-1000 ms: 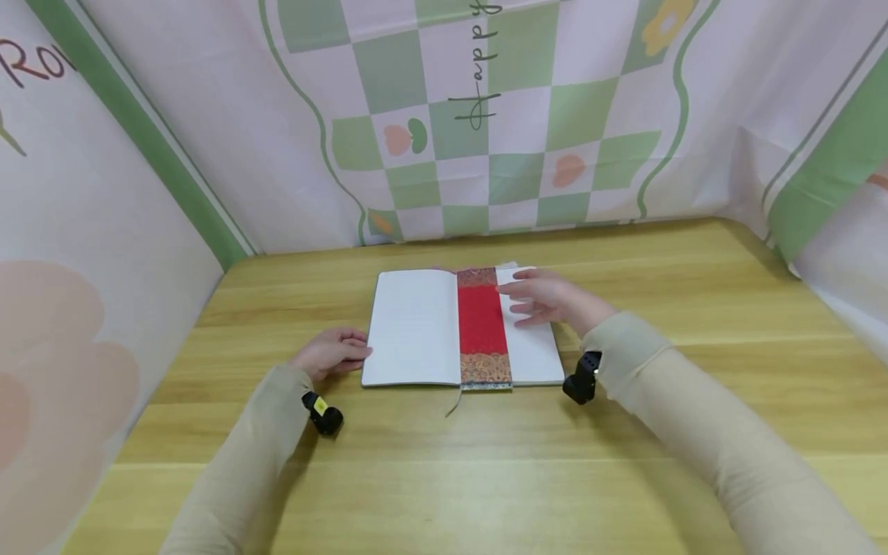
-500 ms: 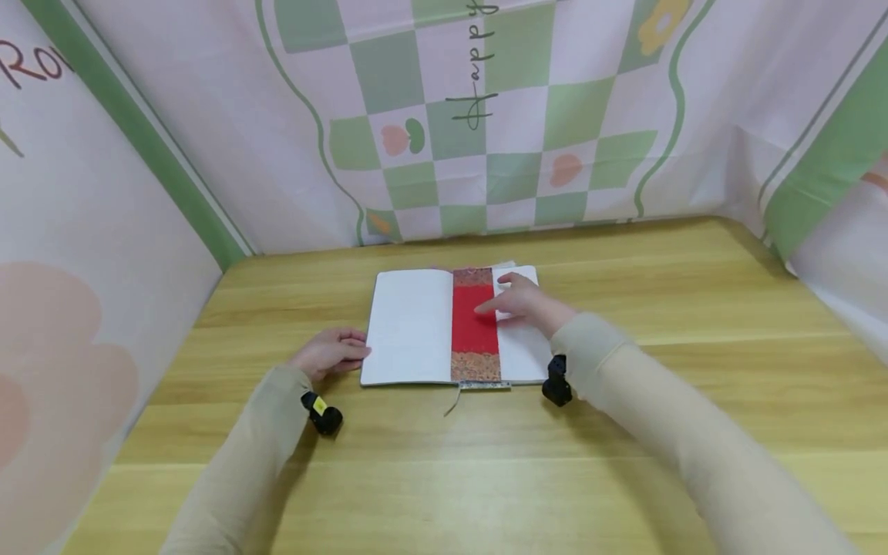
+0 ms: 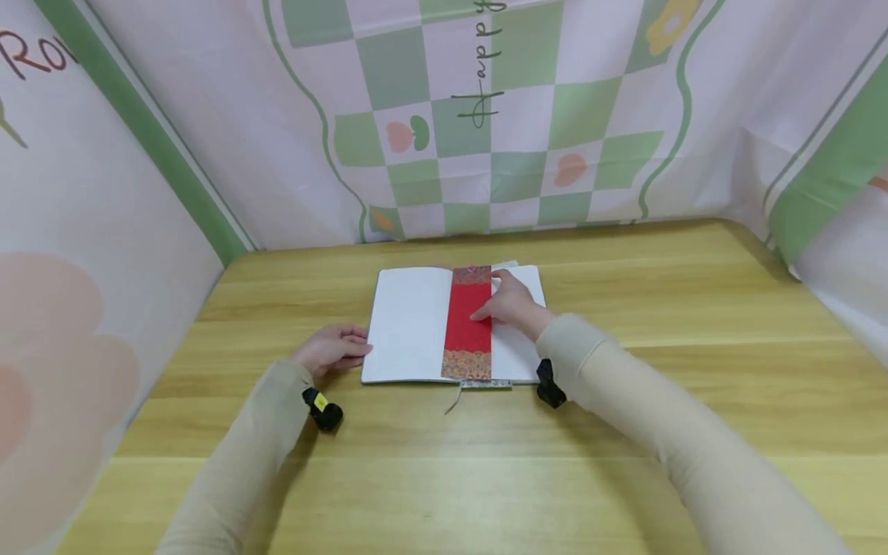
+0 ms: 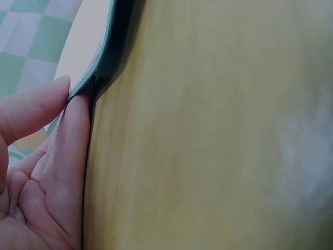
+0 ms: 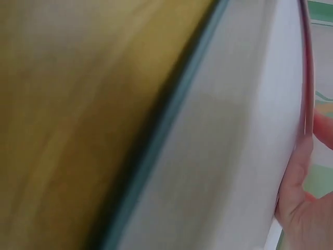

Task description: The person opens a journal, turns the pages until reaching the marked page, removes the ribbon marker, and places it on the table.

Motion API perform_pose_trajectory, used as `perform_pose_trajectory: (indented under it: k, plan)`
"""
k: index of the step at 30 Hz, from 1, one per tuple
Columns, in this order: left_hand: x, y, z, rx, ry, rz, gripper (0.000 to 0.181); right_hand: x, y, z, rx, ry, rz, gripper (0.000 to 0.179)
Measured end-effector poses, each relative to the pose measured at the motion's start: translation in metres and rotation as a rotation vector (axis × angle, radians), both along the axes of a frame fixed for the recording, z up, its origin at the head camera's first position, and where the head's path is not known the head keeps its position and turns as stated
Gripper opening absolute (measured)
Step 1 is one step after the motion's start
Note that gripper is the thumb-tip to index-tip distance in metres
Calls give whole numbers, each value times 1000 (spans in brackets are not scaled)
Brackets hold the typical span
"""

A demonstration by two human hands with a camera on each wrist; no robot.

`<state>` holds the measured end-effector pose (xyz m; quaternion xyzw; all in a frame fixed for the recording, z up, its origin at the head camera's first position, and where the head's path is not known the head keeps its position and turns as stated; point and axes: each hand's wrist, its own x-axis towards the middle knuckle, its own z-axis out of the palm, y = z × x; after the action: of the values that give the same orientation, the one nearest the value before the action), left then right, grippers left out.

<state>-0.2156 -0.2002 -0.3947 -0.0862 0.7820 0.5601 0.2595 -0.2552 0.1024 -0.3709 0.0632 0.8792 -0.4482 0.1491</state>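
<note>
An open notebook [image 3: 409, 324] with white pages and a dark teal cover lies on the wooden table. Across its middle is a flat red strip [image 3: 466, 335] with brown patterned ends. My right hand [image 3: 513, 302] pinches the strip's right edge, thumb on top and a finger beneath; the right wrist view shows the strip's thin red edge [image 5: 308, 67] between them, standing up from the page. At the notebook's left edge, my left hand [image 3: 333, 351] pinches the cover and pages. Its thumb [image 4: 39, 107] lies above and a finger below the corner in the left wrist view.
A thin grey ribbon [image 3: 454, 401] trails from the notebook's near edge onto the table [image 3: 430, 478]. Beside it a narrow patterned piece [image 3: 486, 385] sticks out. A patterned cloth [image 3: 458, 177] hangs behind the table. Both wrists carry small black cameras.
My right hand has moved left from over the right page and taken hold of the red strip's edge. The strip has shifted slightly left and tilted. My left hand has stayed put.
</note>
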Motion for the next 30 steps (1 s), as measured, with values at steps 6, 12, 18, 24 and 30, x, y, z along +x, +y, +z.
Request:
perform_pose_trajectory:
  k: [6,12,18,24,30]
  plan:
    - [2,1,-1,-24,-7,-5,45,3,5,-4,-93,-10,43,82]
    - [2,2,0,-19,-4,10,46,2,13,-2,-197,-35,101,74]
    - [1,1,0,-2,8,20,46,0,20,2,-272,-68,123,71]
    - [1,1,0,5,17,19,46,-4,32,7,-300,-31,155,69]
    - [2,1,1,-5,17,22,46,-8,53,13,-345,-8,198,64]
